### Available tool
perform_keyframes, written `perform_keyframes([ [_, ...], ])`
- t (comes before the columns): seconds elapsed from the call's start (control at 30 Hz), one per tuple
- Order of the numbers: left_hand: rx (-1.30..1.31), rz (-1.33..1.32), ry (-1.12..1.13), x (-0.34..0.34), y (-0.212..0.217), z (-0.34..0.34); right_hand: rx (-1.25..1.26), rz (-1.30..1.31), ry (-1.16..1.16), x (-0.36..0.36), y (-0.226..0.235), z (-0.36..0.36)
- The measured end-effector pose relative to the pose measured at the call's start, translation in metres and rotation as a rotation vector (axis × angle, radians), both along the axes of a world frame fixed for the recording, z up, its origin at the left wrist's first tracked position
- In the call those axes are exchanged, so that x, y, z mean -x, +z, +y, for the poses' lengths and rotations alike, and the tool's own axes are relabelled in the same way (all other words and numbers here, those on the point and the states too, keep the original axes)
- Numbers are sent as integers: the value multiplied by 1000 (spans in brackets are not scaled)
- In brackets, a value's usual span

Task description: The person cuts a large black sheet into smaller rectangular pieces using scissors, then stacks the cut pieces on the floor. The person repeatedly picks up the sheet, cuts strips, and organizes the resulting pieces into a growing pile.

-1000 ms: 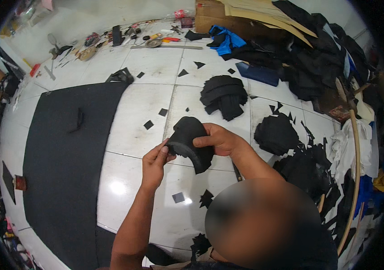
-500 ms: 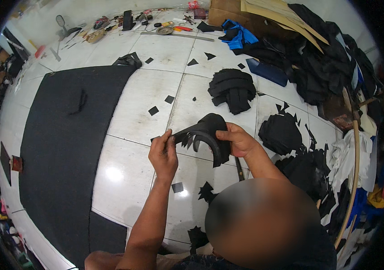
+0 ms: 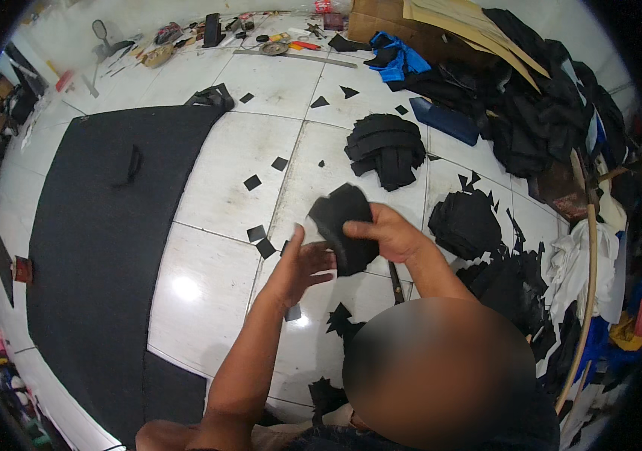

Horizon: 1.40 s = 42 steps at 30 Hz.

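A bundle of bent black fabric pieces [image 3: 339,222] is in my right hand [image 3: 397,237], thumb pressed on its near face and fingers behind. My left hand [image 3: 298,267] is open beside the bundle's lower left, with its fingers apart. Whether its fingertips touch the fabric I cannot tell. On the tiles below lie small black diamond-shaped scraps [image 3: 265,248]. Just under my right wrist shows a narrow dark tool [image 3: 396,284], partly hidden. Beyond my hands sits a heap of stacked black cut pieces [image 3: 386,149], and a second black stack [image 3: 465,224] lies to the right.
A large black fabric sheet [image 3: 103,263] covers the floor at left. Jagged black offcuts [image 3: 509,282], white cloth [image 3: 580,259] and a long wooden stick [image 3: 591,301] are at right. A dark cloth pile [image 3: 531,113] fills the far right. A metal ruler [image 3: 298,57] lies among tools at the back.
My left hand has let go of the bundle's left end and opened. The fabric has folded into a more compact shape in my right hand. More diamond scraps show on the floor below.
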<state>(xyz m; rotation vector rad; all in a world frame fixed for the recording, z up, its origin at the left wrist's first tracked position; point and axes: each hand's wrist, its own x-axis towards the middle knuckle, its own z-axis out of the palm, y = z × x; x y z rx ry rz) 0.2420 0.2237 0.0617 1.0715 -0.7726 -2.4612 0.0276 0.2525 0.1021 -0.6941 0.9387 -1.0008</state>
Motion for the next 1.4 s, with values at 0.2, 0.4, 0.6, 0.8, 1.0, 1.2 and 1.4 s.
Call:
perform_keyframes([
  [0.2, -130, 191, 353, 9, -3, -4, 19, 278, 247, -32, -19, 15],
  [0.4, -101, 94, 500, 9, -9, 3, -5, 143, 203, -40, -51, 24],
  [0.6, 48, 11, 539, 12, -18, 4, 92, 400, 177, -49, -58, 24],
  [0.8, -28, 26, 544, 12, -9, 5, 75, 352, 226, -41, -59, 23],
  [1.0, -46, 52, 541, 14, -20, 4, -7, 330, 221, -48, -74, 27],
  [1.2, -61, 37, 474, 11, -39, -1, -22, 203, 219, -44, -60, 26],
  [1.4, -146, -171, 201, 2, -21, -3, -191, -24, 3, 3, -34, 2],
])
